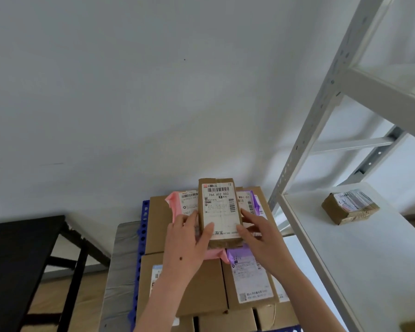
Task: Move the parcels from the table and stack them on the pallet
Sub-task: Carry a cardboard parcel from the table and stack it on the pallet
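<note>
Brown cardboard parcel (pixel 219 212) with white label sits atop pink bag (pixel 177 204) and purple bag (pixel 246 255) on stacked boxes (pixel 201 291) over blue pallet (pixel 143 226). Left hand (pixel 187 243) and right hand (pixel 261 238) flank parcel, fingers spread, thumbs pressing its label face. Small taped parcel (pixel 349 207) lies on white shelf (pixel 369 259) at right.

We note a pale grey metal shelving rack (pixel 326 111) at right, standing against a plain white wall (pixel 153 92). A black table (pixel 17 255) sits at lower left on a wood-tone floor (pixel 86 307).
</note>
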### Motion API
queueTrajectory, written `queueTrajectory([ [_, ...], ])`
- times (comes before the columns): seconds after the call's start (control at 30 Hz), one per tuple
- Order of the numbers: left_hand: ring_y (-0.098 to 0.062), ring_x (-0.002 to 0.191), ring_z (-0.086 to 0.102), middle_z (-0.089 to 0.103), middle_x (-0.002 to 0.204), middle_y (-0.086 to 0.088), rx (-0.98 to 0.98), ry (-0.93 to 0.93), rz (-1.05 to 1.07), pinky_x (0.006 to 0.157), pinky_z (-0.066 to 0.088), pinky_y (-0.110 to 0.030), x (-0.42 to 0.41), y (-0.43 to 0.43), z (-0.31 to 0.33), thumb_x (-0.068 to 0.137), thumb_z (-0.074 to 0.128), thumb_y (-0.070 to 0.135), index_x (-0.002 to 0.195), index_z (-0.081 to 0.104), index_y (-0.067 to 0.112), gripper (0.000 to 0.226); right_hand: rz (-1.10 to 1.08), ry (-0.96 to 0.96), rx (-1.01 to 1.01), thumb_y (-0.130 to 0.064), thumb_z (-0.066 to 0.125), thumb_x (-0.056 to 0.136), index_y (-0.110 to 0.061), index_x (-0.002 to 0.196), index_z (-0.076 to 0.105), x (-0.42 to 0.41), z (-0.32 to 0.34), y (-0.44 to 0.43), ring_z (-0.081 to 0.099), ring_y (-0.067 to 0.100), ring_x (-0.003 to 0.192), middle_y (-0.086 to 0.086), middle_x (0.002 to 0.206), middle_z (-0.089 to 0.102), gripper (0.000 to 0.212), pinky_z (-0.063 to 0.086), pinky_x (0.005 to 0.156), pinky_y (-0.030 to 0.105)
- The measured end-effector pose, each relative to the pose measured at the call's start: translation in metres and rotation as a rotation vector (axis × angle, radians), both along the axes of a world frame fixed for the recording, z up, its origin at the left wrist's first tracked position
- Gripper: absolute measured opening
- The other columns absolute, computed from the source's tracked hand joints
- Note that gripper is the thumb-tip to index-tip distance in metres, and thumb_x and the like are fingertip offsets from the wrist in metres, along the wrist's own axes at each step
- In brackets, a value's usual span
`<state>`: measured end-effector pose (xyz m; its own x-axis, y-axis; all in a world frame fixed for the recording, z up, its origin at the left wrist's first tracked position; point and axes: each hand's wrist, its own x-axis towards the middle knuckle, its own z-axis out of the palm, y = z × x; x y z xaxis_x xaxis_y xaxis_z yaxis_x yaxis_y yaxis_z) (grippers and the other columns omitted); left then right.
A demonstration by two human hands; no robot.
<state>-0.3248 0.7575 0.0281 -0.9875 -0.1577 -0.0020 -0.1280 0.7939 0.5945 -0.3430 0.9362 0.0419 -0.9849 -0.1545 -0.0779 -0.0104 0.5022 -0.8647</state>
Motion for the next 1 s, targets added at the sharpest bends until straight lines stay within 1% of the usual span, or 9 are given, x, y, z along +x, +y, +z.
queueTrajectory([
  [0.13,-0.008,0.110,0.051,0.047,0.128,0.003,0.075,0.051,0.024,0.091,0.051,-0.028,0.007,0.004,0.008,0.089,0.042,0.053,0.139,0.038,0.024,0.058,0.010,0.013,-0.013,-0.026,0.058,0.094,-0.034,0.132,0.046,0.001,0.001,0.007,0.060,0.005,0.101,-0.011,0.116,0.056,0.041,0.054,0.076,0.018],
  [0.27,-0.010,0.107,0.056,0.045,0.131,0.004,0.097,0.096,0.075,0.090,0.050,-0.028,0.019,0.008,0.014,0.090,0.048,0.047,0.135,0.041,0.022,0.052,0.012,0.033,0.005,-0.029,0.060,0.092,-0.034,0.135,0.044,0.003,0.003,0.016,0.057,0.003,0.102,-0.013,0.120,0.053,0.046,0.050,0.078,0.018],
  [0.33,-0.009,0.105,0.056,0.044,0.129,0.006,0.102,0.133,0.107,0.086,0.050,-0.023,0.026,0.011,0.015,0.090,0.051,0.043,0.133,0.042,0.022,0.048,0.022,0.052,0.000,-0.029,0.061,0.091,-0.033,0.135,0.044,0.006,0.004,0.021,0.056,0.003,0.103,-0.013,0.121,0.053,0.047,0.050,0.079,0.018],
  [0.43,-0.006,0.099,0.055,0.046,0.119,0.010,0.102,0.189,0.163,0.074,0.040,-0.010,0.039,0.017,0.013,0.089,0.058,0.034,0.127,0.047,0.023,0.041,0.052,0.067,-0.039,-0.024,0.063,0.090,-0.036,0.130,0.045,0.012,0.007,0.029,0.056,0.005,0.104,-0.012,0.120,0.054,0.046,0.052,0.083,0.022],
  [0.53,-0.001,0.087,0.055,0.048,0.113,0.010,0.108,0.201,0.207,0.063,0.037,-0.006,0.056,0.027,0.013,0.086,0.061,0.027,0.120,0.051,0.022,0.036,0.087,0.066,-0.064,-0.021,0.064,0.089,-0.042,0.126,0.045,0.021,0.007,0.039,0.058,0.002,0.101,-0.014,0.119,0.056,0.046,0.053,0.082,0.024],
  [0.67,0.001,0.087,0.052,0.053,0.109,0.010,0.057,0.227,0.243,0.066,0.036,-0.003,0.082,0.042,0.011,0.085,0.062,0.020,0.111,0.057,0.022,0.027,0.128,0.062,-0.096,-0.016,0.065,0.089,-0.041,0.121,0.049,0.036,0.002,0.052,0.059,0.000,0.097,-0.014,0.115,0.058,0.044,0.052,0.074,0.015],
  [0.77,0.001,0.085,0.049,0.054,0.099,0.010,0.027,0.243,0.245,0.071,0.035,-0.003,0.103,0.052,0.010,0.085,0.062,0.020,0.103,0.059,0.021,0.018,0.147,0.063,-0.117,-0.011,0.064,0.089,-0.040,0.117,0.052,0.048,0.000,0.058,0.059,-0.004,0.094,-0.016,0.111,0.058,0.042,0.050,0.073,0.010],
  [0.93,-0.003,0.095,0.050,0.055,0.099,0.014,0.025,0.227,0.257,0.085,0.038,-0.015,0.132,0.060,0.003,0.084,0.063,0.019,0.100,0.062,0.024,0.017,0.138,0.006,-0.177,-0.011,0.063,0.090,-0.041,0.110,0.055,0.075,-0.008,0.068,0.057,-0.009,0.094,-0.018,0.108,0.058,0.037,0.054,0.077,0.018],
  [1.0,-0.004,0.099,0.048,0.055,0.099,0.015,0.004,0.226,0.252,0.086,0.033,-0.013,0.142,0.061,0.001,0.083,0.064,0.020,0.098,0.063,0.024,0.016,0.128,-0.015,-0.190,-0.010,0.062,0.090,-0.038,0.111,0.057,0.086,-0.012,0.070,0.058,-0.009,0.092,-0.018,0.107,0.059,0.036,0.053,0.074,0.015],
])
